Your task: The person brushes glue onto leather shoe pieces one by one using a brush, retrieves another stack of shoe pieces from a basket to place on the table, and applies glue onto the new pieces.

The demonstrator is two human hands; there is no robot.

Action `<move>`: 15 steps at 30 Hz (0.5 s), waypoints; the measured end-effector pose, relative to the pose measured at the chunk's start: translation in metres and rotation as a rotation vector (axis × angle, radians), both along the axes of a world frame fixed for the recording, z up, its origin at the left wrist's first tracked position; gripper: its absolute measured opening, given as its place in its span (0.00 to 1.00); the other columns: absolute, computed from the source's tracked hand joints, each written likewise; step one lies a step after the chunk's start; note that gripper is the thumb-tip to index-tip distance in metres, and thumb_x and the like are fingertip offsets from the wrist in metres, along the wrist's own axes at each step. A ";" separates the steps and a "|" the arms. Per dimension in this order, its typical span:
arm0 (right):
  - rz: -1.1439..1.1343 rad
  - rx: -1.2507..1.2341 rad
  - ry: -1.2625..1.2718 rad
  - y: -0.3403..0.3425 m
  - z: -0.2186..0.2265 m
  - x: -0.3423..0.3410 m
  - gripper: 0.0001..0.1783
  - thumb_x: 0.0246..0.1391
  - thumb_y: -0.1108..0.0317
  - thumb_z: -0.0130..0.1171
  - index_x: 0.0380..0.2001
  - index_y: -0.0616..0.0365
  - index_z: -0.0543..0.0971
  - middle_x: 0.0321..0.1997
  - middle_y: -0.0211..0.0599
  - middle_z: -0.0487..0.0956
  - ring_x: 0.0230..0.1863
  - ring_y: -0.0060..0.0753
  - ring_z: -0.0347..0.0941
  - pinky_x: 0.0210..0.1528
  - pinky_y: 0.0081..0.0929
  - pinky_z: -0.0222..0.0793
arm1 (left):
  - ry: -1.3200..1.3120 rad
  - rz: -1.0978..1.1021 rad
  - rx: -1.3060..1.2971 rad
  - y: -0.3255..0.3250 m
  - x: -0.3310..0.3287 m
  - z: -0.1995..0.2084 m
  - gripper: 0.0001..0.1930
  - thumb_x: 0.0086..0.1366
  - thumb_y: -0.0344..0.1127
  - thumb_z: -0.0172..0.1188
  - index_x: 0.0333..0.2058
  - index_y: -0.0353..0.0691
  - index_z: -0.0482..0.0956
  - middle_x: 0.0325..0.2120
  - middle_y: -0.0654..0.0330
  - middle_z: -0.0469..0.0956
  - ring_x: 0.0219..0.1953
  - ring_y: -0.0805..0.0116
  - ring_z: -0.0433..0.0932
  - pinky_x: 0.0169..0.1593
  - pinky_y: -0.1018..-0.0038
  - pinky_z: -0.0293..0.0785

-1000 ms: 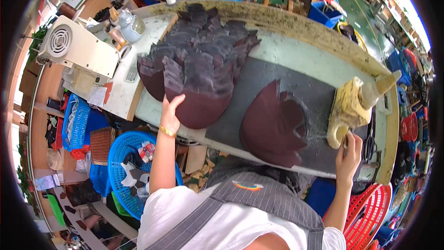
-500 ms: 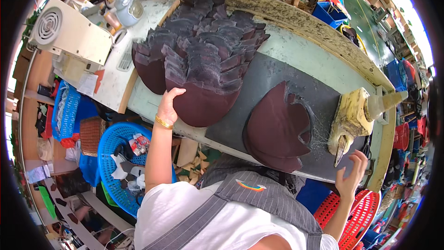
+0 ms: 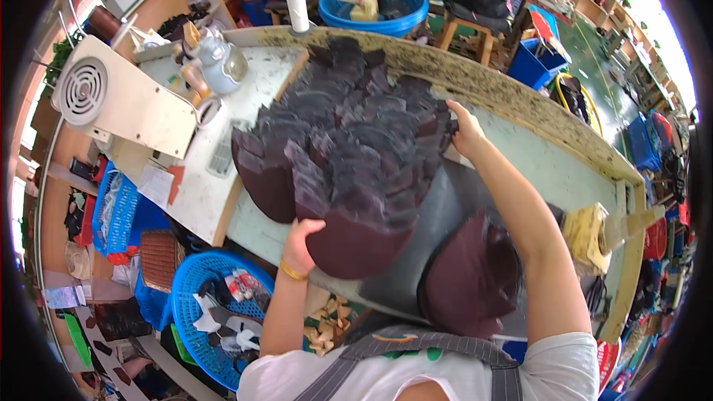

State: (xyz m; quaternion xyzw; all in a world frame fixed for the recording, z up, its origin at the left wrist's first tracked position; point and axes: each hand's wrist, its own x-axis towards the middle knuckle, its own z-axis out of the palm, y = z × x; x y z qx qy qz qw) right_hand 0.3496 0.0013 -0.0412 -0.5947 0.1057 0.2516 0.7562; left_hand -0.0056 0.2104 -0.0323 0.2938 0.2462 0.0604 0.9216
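A wide heap of overlapping, rounded dark maroon pieces (image 3: 364,249), looking like leather or sheet material with greyish edges, is fanned out on the workbench. My left hand (image 3: 298,249) grips its near left edge, thumb on top and the other fingers hidden underneath. At the far right side of the heap, my right hand (image 3: 464,134) is closed on the edge, with part of the fingers out of sight. A smaller pile of the same maroon pieces (image 3: 468,275) lies on a black mat (image 3: 394,293), partly covered by my right forearm.
A yellow, glue-crusted container (image 3: 587,238) stands at the bench's right end. To the left are a cream machine (image 3: 122,96) and a greyish jug (image 3: 219,63). A white spool (image 3: 296,11) stands by the raised rim. Below sits a blue basket (image 3: 186,301) of scraps. Two people sit beyond.
My right hand has moved from beside the yellow container up and left to the heap's far right edge. My left hand stays on the near edge. The view has tilted upward.
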 end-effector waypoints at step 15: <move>0.255 0.131 0.036 0.031 0.063 -0.047 0.18 0.44 0.83 0.55 0.42 0.62 0.74 0.39 0.40 0.78 0.36 0.39 0.79 0.41 0.36 0.80 | -0.132 -0.116 -0.007 0.027 0.009 -0.003 0.22 0.56 0.23 0.48 0.51 0.33 0.72 0.42 0.50 0.80 0.43 0.55 0.81 0.48 0.64 0.80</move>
